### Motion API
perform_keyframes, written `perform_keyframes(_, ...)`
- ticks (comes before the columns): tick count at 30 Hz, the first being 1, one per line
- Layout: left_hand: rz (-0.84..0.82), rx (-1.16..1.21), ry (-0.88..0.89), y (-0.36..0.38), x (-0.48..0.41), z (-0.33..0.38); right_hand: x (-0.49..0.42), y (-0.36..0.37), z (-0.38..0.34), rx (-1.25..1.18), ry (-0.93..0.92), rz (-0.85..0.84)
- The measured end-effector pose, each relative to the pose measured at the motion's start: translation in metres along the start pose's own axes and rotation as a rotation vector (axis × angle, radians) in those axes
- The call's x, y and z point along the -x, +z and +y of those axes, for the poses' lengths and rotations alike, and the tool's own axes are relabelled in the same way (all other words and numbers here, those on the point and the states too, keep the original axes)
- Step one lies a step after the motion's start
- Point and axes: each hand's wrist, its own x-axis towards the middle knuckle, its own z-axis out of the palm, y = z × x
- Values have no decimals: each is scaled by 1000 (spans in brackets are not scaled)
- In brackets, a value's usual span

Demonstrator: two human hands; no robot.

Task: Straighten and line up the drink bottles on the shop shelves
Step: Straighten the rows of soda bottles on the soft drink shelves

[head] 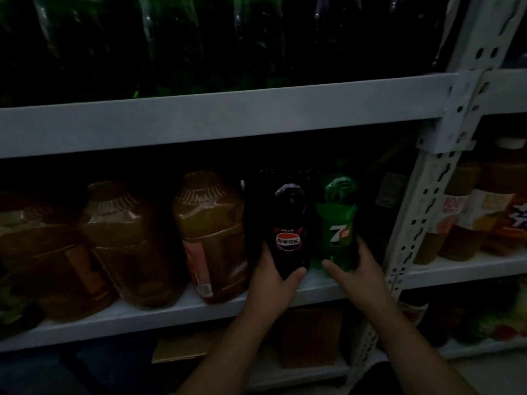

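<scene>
The left hand (274, 283) curls its fingers round the upright cola bottle (289, 220), right hand (356, 276) round the upright green bottle (338, 223).

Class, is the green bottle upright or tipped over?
Upright: the green bottle stands base-down on the shelf, neck up, gripped by the right hand.

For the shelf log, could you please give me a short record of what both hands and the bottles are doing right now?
left hand: grips the dark cola bottle low on its body
right hand: grips the green soda bottle low on its body
pair: side by side, upright, labels facing out
standing on: white middle shelf, beside the upright post
neighbours: large brown jugs to the left
lighting: dim; contact between bottles unclear
</scene>
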Motion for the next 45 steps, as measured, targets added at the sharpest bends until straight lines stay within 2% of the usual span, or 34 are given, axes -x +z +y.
perform_keyframes(3, 109, -82, 76, -15, 31, -2, 31, 11, -12, 66, -113, 309)
perform_keyframes(4, 216, -122, 112, -25, 42, -8, 46, 20, -20, 87, -198, 403)
perform_keyframes(5, 344, -137, 129, -36, 53, -16, 60, 32, -30, 78, -273, 427)
perform_keyframes(8, 683, -30, 10, -69, 70, -30, 85, 81, -64, -21, -397, 174)
perform_keyframes(10, 765, 94, -75, -83, 69, -30, 87, 109, -87, -102, -353, -16)
perform_keyframes(12, 752, 259, -145, -89, 66, -26, 83, 131, -106, -153, -282, -73)
perform_keyframes(15, 575, 492, -216, -92, 61, -18, 81, 148, -116, -167, -199, -63)
perform_keyframes(18, 460, 740, -275, -92, 59, -9, 80, 152, -112, -98, -219, -82)
perform_keyframes(20, 440, 781, -299, -90, 63, -5, 77, 151, -109, -56, -227, -125)
perform_keyframes(24, 432, 722, -314, -88, 75, -11, 60, 145, -106, -168, -150, -172)
perform_keyframes(28, 472, 467, -283, -105, 74, -22, 47, 143, -102, -274, -94, -172)
perform_keyframes(33, 276, 343, -154, -116, 46, -22, 31, 136, -102, -399, -69, -384)
perform_keyframes(35, 294, 273, -132, -117, 43, -26, 27, 133, -101, -437, -58, -422)
perform_keyframes(37, 332, 228, -123, -118, 44, -32, 33, 134, -99, -416, -63, -362)
perform_keyframes(41, 295, 204, -74, -126, 52, -34, 47, 147, -93, -339, -125, -189)
perform_keyframes(42, 366, 167, -48, -130, 56, -35, 46, 147, -93, -341, -120, -201)
perform_keyframes(45, 829, -140, 59, -146, 66, -38, 35, 139, -95, -351, -97, -338)
